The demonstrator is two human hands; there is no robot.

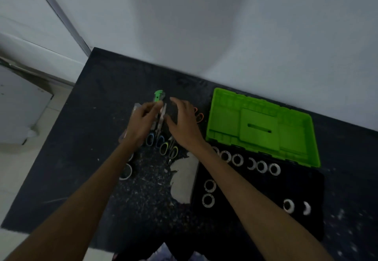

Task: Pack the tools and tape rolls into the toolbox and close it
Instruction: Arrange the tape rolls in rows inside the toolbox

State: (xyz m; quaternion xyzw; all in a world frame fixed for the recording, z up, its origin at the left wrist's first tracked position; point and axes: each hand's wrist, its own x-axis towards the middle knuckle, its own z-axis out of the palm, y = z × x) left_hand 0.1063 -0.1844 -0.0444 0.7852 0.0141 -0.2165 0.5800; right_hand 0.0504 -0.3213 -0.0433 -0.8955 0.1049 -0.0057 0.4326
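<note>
Dark and scuffed, the counter [86,138] runs up against a pale wall, and a worn light patch [184,181] shows through its surface near the middle. Your left hand [141,123] is over a cluster of tools at the centre, fingers curled around something near a green utility knife [158,95]; motion blur keeps me from telling whether that grip has closed on the knife or on the metal blades beside it. Your right hand [184,123] hovers just to the right, fingers spread and loose, holding nothing. Between and below your hands lie blue-handled scissors [155,138] and, just beside them, yellow-green-handled scissors [168,148], both flat on the counter. Orange handles [199,116] of another pair peek out past your right hand. A clear item [136,107], too blurred to name, lies at the left of the cluster.

To the right, the bright green toolbox lid [261,125] lies open against the wall, and the black toolbox base [255,203] sits in front of it. White tape rolls [237,159] line the base's far edge, with more rolls lower in it [208,193]. Two further rolls [125,171] rest on the counter under your left forearm.
</note>
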